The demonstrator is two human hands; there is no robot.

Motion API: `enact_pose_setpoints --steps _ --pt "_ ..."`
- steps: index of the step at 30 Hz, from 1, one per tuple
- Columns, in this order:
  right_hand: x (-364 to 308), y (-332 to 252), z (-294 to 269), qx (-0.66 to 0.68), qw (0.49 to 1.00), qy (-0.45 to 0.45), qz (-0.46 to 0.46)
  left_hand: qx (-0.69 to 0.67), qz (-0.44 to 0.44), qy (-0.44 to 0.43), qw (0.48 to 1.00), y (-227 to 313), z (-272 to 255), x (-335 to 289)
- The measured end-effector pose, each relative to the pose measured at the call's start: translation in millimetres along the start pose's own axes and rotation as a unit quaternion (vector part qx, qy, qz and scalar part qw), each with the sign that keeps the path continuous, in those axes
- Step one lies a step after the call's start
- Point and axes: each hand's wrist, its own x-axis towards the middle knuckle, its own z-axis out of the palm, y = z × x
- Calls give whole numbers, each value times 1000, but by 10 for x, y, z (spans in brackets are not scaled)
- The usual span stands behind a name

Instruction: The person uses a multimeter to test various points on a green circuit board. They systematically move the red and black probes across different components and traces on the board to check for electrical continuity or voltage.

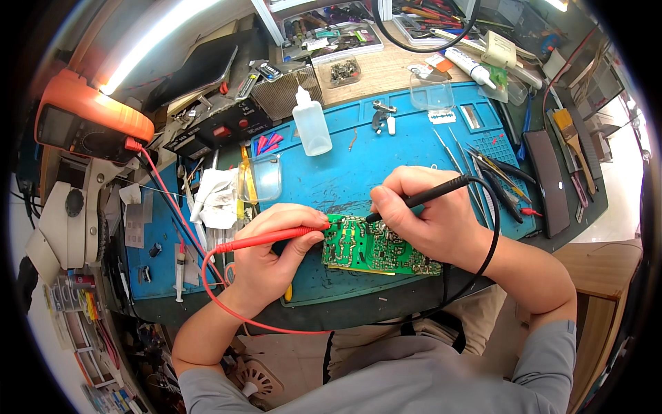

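A green circuit board (358,252) lies on the blue work mat (324,186), close to the bench's front edge. My left hand (272,248) is closed round a red multimeter probe (265,239), whose tip end reaches the board's upper left corner. In my right hand (431,217) I grip a black multimeter probe (434,192) like a pen; its tip end meets the board's top edge, left of the middle. Fingers hide the exact contact points. A red lead runs from the orange multimeter (89,117) at the left, and a black cable loops over my right wrist.
Behind the board stand a squeeze bottle (312,127) and a small metal clamp-like part (383,117). Tweezers and pliers (500,190) lie at the right beside a dark flat case (546,183). A syringe (181,272) and crumpled white tissue (217,196) are left.
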Motion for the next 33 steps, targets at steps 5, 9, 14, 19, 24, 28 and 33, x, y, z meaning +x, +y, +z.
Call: enact_pose_setpoints --steps 5,9,14,19,24,28,33 --pt "4 -3 1 -4 1000 -2 1 -3 -2 2 1000 3 0 -1" --pt "2 -3 7 1 1000 -5 5 -3 -4 1 1000 6 -7 -7" --pt "6 2 8 22 1000 -10 -2 -2 -4 0 1000 4 -11 -8" --pt "4 8 -22 4 1000 -19 -20 5 -3 -5 1000 12 7 18" --pt "18 -28 -15 -4 1000 -25 -13 -22 -28 3 999 39 20 -27" --pt "34 -56 15 -2 1000 -14 -11 -8 -40 -24 999 75 -71 -11" --pt "-9 -42 4 19 998 -24 46 -36 -39 -8 999 45 -19 -45"
